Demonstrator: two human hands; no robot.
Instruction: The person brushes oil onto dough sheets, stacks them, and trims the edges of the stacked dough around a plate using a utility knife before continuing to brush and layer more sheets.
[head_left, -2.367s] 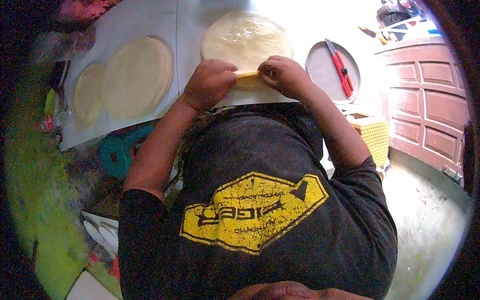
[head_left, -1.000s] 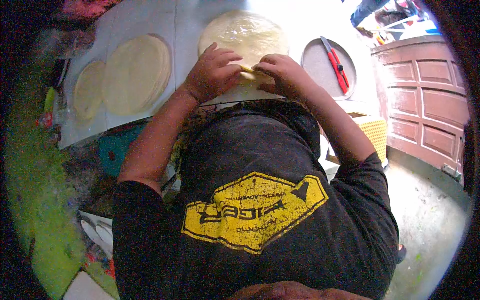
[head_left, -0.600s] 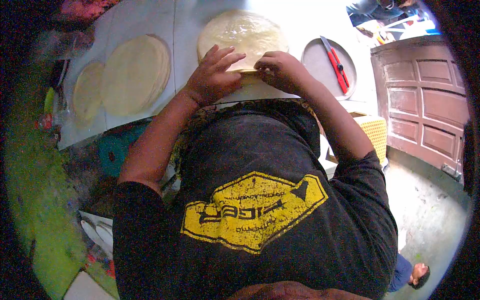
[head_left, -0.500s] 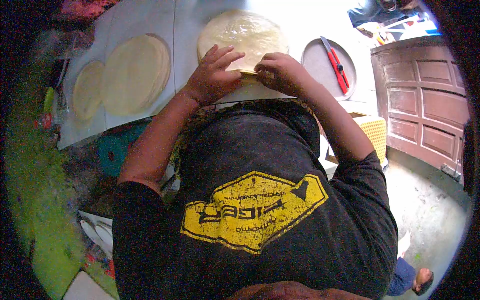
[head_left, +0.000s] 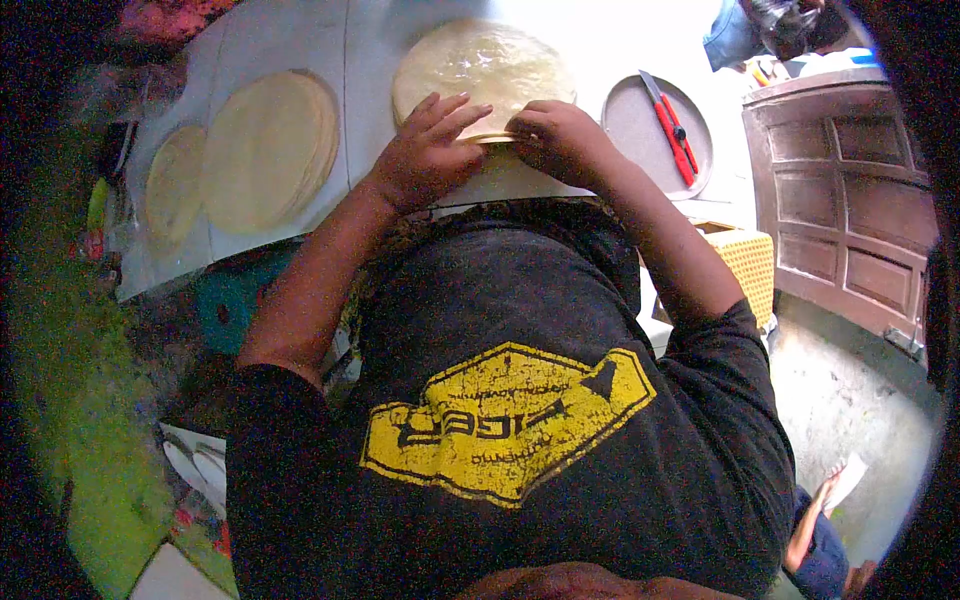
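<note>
Round pale sheets [head_left: 485,70] lay stacked on the white tabletop [head_left: 370,55], straight ahead of the person's dark shirt [head_left: 480,280]; the glossy top one looked like dough, though its material could not be told for certain. Both hands were at the near edge of this stack, forearms slanting inward from either side. The right hand [head_left: 565,145] had its fingers curled at that edge, its grip seemingly pinching the rim, with the exact contact partly hidden. The left hand [head_left: 425,155] held nothing visibly: its grip was loose, the fingers spread over the top sheet's left front and the thumb near the rim. Being round, the stack had no long axis; its bulk lay forward of both hands, and the short exposed stretch of layered rim ran crosswise between them, ending at the right fingertips, so the right hand looked the nearer. To the right stood a yellow woven basket [head_left: 748,265], and farther forward a red utility knife [head_left: 683,152] lay on a round grey tray [head_left: 630,140], blade pointing away from the body. Leftward lay a larger stack [head_left: 268,150] and, just beside it, a smaller one [head_left: 172,195]. A brown panelled door [head_left: 835,190] stood beyond on the right.
</note>
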